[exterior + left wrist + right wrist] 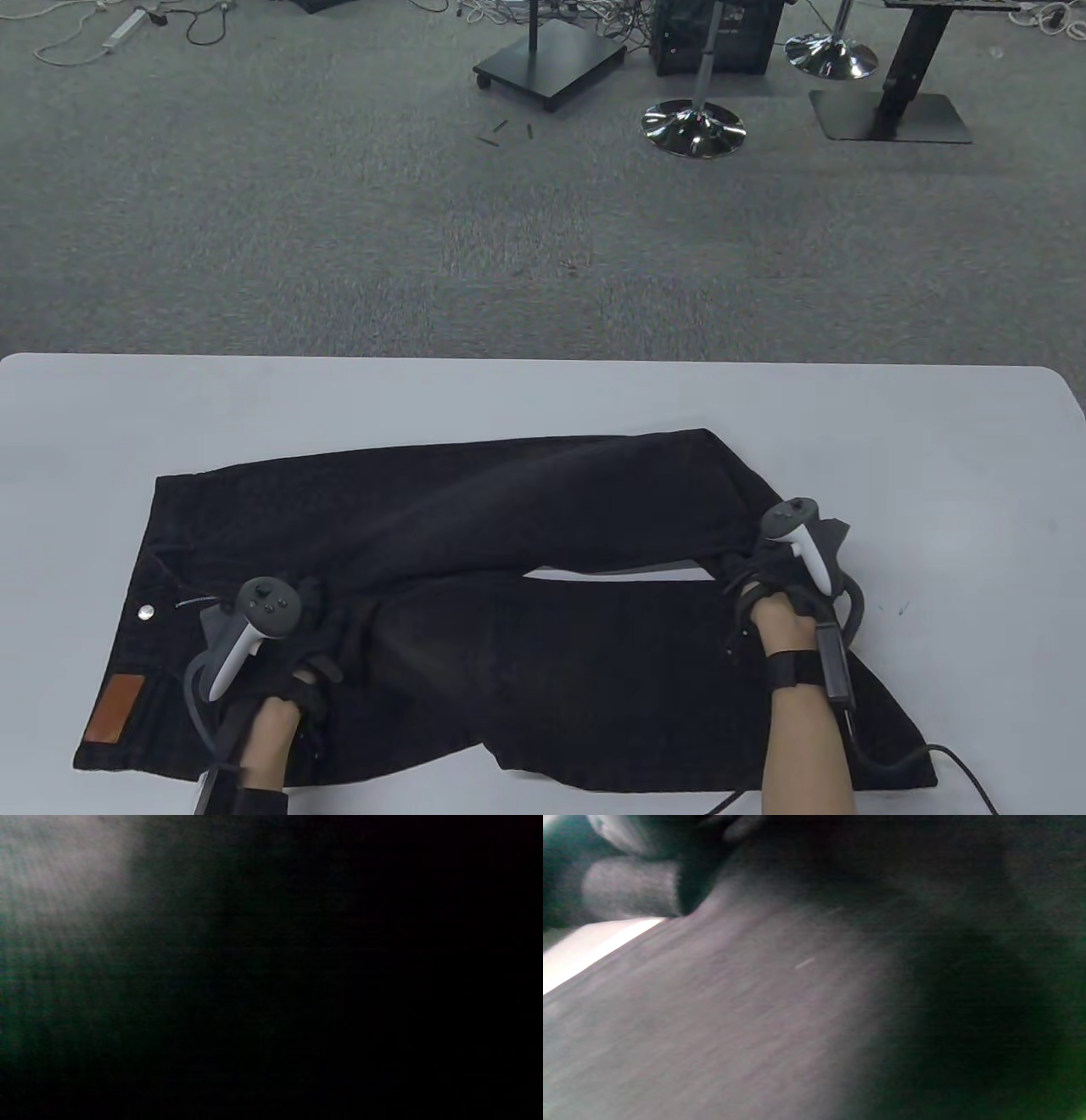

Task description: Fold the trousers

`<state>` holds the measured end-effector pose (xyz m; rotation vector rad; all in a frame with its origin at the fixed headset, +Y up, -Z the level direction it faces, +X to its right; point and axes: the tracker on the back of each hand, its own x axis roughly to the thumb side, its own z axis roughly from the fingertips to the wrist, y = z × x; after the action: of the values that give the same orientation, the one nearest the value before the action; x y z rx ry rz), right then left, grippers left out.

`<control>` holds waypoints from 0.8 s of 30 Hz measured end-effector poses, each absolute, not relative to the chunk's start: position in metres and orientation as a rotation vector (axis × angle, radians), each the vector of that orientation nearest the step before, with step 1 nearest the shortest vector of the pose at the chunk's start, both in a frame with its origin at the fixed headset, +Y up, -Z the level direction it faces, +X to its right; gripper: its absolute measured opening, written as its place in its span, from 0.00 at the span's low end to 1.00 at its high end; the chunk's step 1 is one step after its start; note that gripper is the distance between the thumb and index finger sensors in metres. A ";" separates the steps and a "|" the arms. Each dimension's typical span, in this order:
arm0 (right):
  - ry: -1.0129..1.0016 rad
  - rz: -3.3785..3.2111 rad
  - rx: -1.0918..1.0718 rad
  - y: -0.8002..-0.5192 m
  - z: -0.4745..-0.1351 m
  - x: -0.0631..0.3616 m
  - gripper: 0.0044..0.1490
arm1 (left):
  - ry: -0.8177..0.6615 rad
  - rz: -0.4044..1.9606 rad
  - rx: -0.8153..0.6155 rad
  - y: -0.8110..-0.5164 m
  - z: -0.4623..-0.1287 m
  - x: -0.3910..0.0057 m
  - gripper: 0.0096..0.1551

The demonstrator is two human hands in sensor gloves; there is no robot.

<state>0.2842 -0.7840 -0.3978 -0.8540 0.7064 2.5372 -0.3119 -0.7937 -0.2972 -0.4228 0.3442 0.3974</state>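
Black trousers (pixel 509 543) lie flat on the white table (pixel 543 399), waistband at the left with a brown patch (pixel 116 709) and a metal button (pixel 148 611), both legs running right. My left hand (pixel 318 632) rests on the trousers near the crotch; its fingers blend into the dark cloth. The left wrist view is almost black, close against the fabric (pixel 63 870). My right hand (pixel 764 564) is at the near corner of the far leg's hem. In the right wrist view its gloved fingers (pixel 630 887) curl against the cloth (pixel 734 1005).
A thin strip of table (pixel 619 575) shows between the two legs. The near leg's end (pixel 891 755) reaches the table's front right. Beyond the far edge are carpet, stand bases (pixel 694 127) and cables.
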 end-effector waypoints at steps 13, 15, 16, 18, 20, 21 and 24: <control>0.317 2.430 -0.630 -0.760 -0.398 0.288 0.35 | 0.343 0.405 -0.431 -0.795 -0.298 -0.311 0.42; 0.256 2.398 -0.448 -0.746 -0.401 0.269 0.34 | 0.342 0.403 -0.433 -0.794 -0.297 -0.311 0.42; 0.245 2.434 -0.373 -0.739 -0.402 0.258 0.34 | 0.341 0.405 -0.433 -0.795 -0.298 -0.311 0.42; 0.299 2.486 -0.202 -0.734 -0.403 0.234 0.34 | 0.341 0.406 -0.433 -0.794 -0.297 -0.311 0.42; 0.359 2.505 -0.100 -0.735 -0.401 0.212 0.34 | 0.341 0.405 -0.432 -0.794 -0.298 -0.311 0.42; 0.430 2.505 -0.054 -0.741 -0.399 0.199 0.35 | 0.341 0.405 -0.430 -0.795 -0.297 -0.311 0.42; 0.656 2.540 -0.087 -0.762 -0.394 0.179 0.42 | 0.339 0.411 -0.426 -0.795 -0.297 -0.312 0.42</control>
<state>0.1793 -0.7619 -0.3937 -0.0874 0.6559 2.5402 -0.3115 -0.7949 -0.2972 -0.4257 0.3394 0.4114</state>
